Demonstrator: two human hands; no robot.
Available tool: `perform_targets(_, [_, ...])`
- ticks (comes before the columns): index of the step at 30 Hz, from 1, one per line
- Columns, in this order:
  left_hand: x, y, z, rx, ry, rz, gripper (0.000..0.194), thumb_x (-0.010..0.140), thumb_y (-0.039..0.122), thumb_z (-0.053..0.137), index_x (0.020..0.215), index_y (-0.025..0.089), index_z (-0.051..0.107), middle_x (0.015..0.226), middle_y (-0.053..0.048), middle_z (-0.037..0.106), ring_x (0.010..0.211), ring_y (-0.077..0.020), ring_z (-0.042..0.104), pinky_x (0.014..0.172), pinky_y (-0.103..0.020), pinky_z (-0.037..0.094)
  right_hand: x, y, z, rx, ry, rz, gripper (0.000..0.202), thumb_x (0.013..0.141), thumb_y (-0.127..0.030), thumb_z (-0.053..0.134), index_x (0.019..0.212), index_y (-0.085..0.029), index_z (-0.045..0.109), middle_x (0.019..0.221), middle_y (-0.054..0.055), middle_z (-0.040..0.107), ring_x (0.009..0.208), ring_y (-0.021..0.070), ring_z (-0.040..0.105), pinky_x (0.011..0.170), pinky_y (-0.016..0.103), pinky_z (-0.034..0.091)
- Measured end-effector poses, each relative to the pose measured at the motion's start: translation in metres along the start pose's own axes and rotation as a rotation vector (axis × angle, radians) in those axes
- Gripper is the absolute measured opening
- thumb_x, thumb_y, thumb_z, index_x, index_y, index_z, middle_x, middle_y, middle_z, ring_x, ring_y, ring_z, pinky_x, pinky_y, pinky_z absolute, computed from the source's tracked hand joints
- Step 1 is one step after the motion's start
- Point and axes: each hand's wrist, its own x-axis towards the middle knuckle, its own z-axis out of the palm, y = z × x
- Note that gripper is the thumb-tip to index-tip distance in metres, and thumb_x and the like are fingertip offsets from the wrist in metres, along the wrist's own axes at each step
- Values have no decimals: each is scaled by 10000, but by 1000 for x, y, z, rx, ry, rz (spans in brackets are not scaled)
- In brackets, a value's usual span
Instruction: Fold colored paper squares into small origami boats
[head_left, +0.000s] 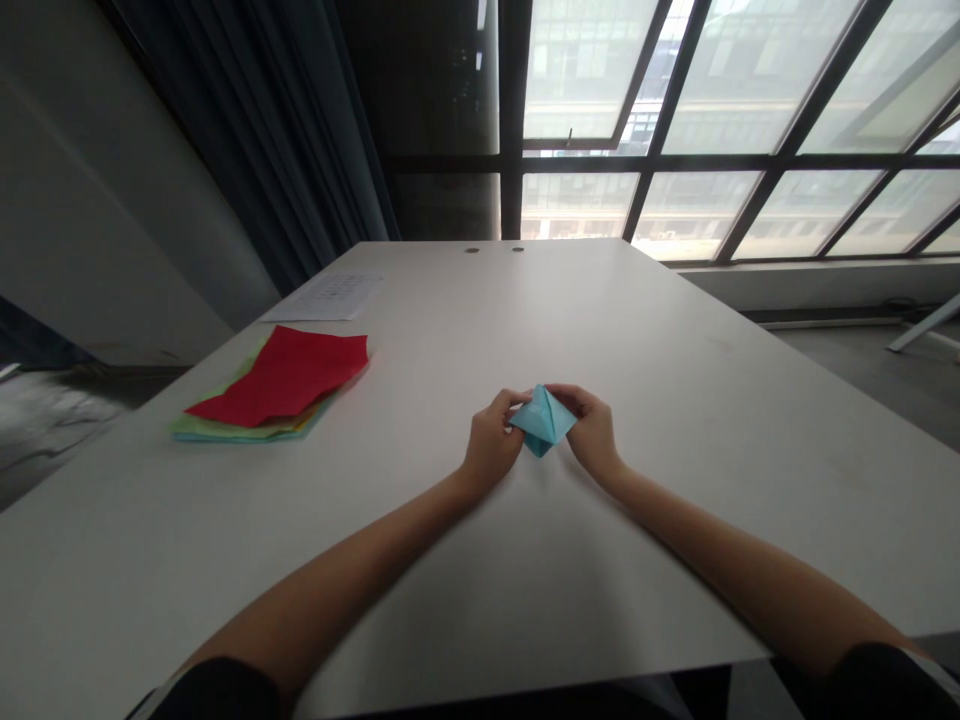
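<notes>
A small light-blue folded paper piece [541, 418], pointed at its corners, is held between my two hands just over the white table. On its left side, my left hand [495, 432] pinches the edge with thumb and fingers. My right hand [592, 428] grips the opposite side, its fingers curled behind the paper and partly hidden by it. A raised crease runs down the middle of the folded paper, and its lower tip points toward me.
The white table [675, 400] stretches away toward the windows [585, 80]. To the left lies a stack of coloured paper, a red sheet [300, 370] on top and green sheets [225, 425] beneath. Behind it rests a printed white sheet [330, 297]. Two round holes sit at the far edge.
</notes>
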Motion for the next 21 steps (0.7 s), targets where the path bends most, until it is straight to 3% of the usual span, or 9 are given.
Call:
perform_targets(3, [0, -1, 0, -2, -4, -17, 255, 686, 88, 482, 917, 182, 537, 970, -35, 644, 755, -141, 632, 568, -196, 458, -2, -2, -2, -79, -28, -24, 258, 647, -155, 595, 899, -185, 641, 875, 40, 692, 826, 208, 642, 789, 382, 509])
perform_targets(9, [1, -6, -2, -57, -49, 13, 349, 701, 59, 437, 994, 192, 572, 940, -13, 638, 766, -125, 606, 625, -200, 466, -1, -4, -5, -83, -69, -37, 266, 650, -140, 591, 907, -187, 640, 874, 34, 691, 832, 193, 639, 785, 351, 506])
perform_targets(15, [7, -15, -4, -166, -43, -11, 316, 709, 82, 470, 981, 166, 610, 997, -56, 629, 898, -160, 584, 753, -261, 474, 4, 2, -5, -6, -134, 7, 284, 634, -169, 598, 917, -186, 623, 885, 34, 687, 840, 183, 636, 791, 350, 504])
perform_targets(17, [8, -15, -6, -236, -118, -59, 305, 719, 148, 529, 1019, 158, 586, 1040, -79, 611, 887, -168, 591, 751, -279, 480, 3, 3, -7, -64, -127, -13, 293, 645, -169, 582, 936, -185, 620, 881, 38, 684, 841, 189, 634, 784, 355, 503])
perform_targets(21, [6, -8, -8, -428, -299, -118, 460, 677, 319, 650, 1092, 172, 512, 1123, -115, 566, 964, -210, 575, 808, -321, 465, -2, -4, -13, -300, -72, -169, 315, 675, -134, 532, 969, -209, 617, 920, 41, 664, 856, 201, 616, 771, 359, 493])
